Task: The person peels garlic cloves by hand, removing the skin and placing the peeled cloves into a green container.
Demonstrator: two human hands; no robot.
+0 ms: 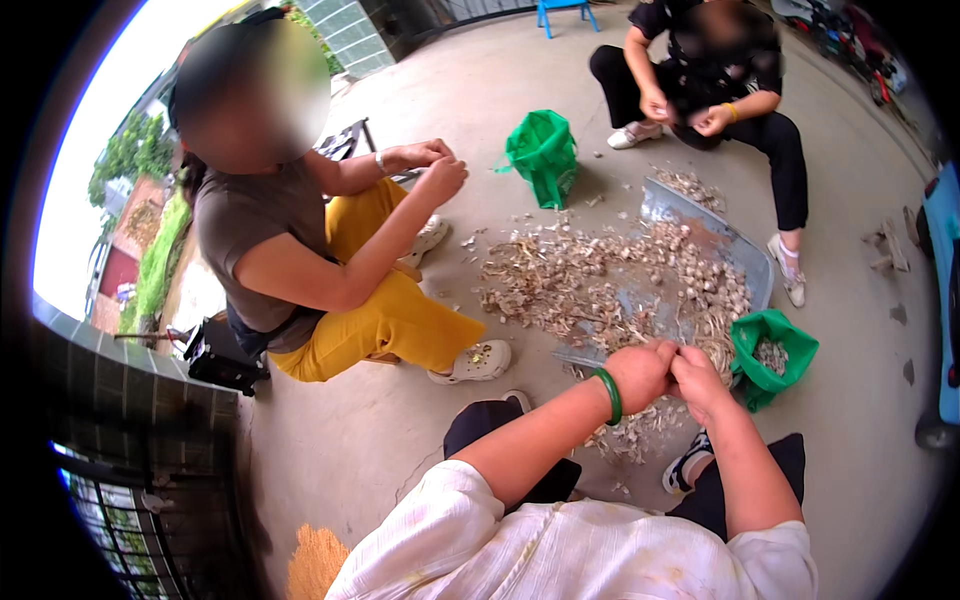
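Observation:
My left hand (639,377), with a green bangle (608,396) on its wrist, meets my right hand (699,381) at the fingertips. Both sets of fingers are curled in, and whatever is between them is hidden. Just beyond my hands lies a shallow metal tray (757,271) with raised edges. Garlic bulbs (716,279) are heaped at its right side, with dry stalks and papery skins (555,289) spread across the left. Close to my right hand, an open green bag (804,346) holds loose garlic cloves (770,355). More skins (637,433) litter the floor below my hands.
One person (300,247) sits at the left, hands together. Another person (720,82) sits across, hands close together. A second green bag (541,154) stands between them. A blue stool (566,13) is at the back; a blue object with a wheel (941,300) is at right.

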